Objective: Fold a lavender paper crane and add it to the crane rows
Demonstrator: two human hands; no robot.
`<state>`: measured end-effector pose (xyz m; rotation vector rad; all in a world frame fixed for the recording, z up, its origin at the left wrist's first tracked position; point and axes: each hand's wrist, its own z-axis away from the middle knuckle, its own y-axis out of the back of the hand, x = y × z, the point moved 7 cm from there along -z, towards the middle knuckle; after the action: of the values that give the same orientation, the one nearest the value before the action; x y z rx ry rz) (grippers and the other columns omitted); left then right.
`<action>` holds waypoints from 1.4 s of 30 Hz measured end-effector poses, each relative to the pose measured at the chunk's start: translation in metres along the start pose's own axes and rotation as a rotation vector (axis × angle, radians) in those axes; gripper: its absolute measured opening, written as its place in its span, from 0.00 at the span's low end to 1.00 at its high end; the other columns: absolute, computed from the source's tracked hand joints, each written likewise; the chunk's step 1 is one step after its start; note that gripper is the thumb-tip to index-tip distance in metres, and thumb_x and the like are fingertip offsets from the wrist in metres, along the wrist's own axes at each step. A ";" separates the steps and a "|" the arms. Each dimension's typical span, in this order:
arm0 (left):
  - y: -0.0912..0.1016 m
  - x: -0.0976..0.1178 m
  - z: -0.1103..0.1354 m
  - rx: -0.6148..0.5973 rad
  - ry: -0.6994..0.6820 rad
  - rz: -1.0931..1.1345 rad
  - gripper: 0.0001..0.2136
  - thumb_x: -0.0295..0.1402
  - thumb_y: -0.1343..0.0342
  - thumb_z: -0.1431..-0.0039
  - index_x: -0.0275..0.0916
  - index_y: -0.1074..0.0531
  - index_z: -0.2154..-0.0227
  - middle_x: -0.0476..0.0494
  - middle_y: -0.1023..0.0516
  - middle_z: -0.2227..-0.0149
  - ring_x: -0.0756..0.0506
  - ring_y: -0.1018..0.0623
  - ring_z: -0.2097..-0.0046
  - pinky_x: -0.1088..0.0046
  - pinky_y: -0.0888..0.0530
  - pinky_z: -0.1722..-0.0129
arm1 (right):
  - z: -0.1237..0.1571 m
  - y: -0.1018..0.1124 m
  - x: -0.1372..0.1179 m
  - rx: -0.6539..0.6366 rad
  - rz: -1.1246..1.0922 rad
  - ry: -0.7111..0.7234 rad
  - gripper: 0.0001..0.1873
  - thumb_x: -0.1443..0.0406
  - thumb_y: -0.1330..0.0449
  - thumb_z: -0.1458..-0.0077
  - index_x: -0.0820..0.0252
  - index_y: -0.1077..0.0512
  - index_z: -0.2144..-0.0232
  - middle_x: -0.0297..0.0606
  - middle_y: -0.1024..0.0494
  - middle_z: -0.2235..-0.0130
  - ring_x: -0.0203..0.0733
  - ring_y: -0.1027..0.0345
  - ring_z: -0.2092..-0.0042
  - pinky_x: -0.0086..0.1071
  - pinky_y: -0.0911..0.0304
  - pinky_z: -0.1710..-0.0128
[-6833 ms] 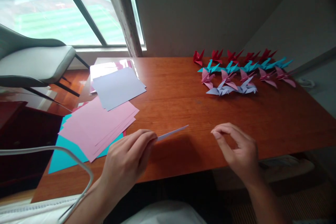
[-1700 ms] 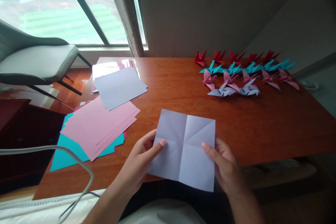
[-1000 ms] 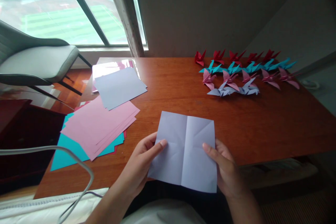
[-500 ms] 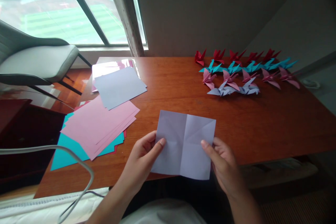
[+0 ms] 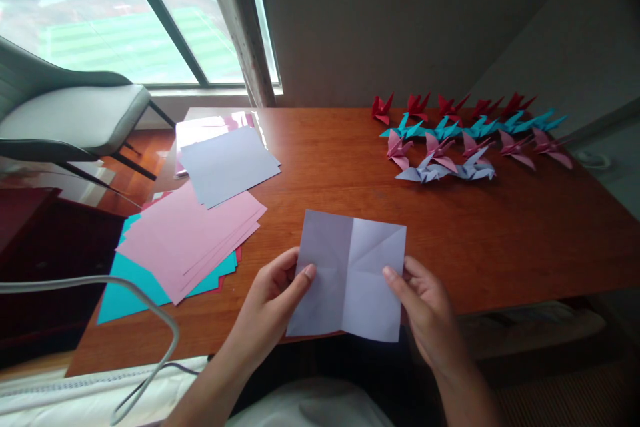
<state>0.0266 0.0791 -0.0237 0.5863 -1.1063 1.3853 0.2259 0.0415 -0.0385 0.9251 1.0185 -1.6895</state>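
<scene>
Paper sheet (image 5: 349,277) over the near edge of the counter (image 5: 320,160), creases showing
Pinched at opposite sides by half-curled left hand (image 5: 276,295) and right hand (image 5: 424,301), probably just to keep it spread flat-ish

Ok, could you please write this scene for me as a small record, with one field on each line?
Left hand: grips left side of creased lavender sheet
Right hand: grips that sheet's right side
Sheet state: opened out, crease down the middle
Origami rows, back to front: red birds, turquoise birds, pink birds, two lavender birds
Loose paper, left: lavender sheets overlapping pink sheets, turquoise sheets beneath the pink
Furniture: wooden table; grey chair near window
</scene>
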 end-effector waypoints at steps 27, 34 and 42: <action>0.007 0.048 0.017 0.002 -0.484 -0.370 0.04 0.29 0.36 0.42 0.44 0.17 0.67 0.40 0.18 0.51 0.36 0.24 0.45 0.62 0.29 0.44 | 0.010 0.006 -0.042 0.003 0.225 0.427 0.03 0.59 0.30 0.48 0.49 0.17 0.70 0.38 0.16 0.57 0.52 0.26 0.49 0.43 0.32 0.47; 0.011 0.056 0.023 0.151 -0.661 -0.480 0.08 0.26 0.37 0.43 0.47 0.17 0.73 0.43 0.21 0.47 0.36 0.27 0.42 0.59 0.31 0.41 | 0.014 0.006 -0.047 0.050 0.222 0.539 0.08 0.57 0.34 0.42 0.46 0.17 0.73 0.32 0.24 0.41 0.54 0.46 0.31 0.53 0.50 0.32; 0.013 0.051 0.023 0.187 -0.634 -0.447 0.07 0.26 0.36 0.43 0.46 0.17 0.72 0.44 0.24 0.44 0.37 0.25 0.43 0.66 0.28 0.48 | 0.014 0.006 -0.043 0.013 0.166 0.515 0.09 0.65 0.35 0.42 0.46 0.17 0.71 0.30 0.29 0.37 0.53 0.45 0.31 0.53 0.49 0.32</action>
<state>-0.0003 0.0850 0.0272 1.3847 -1.2366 0.9286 0.2420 0.0415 0.0041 1.4569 1.2219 -1.3479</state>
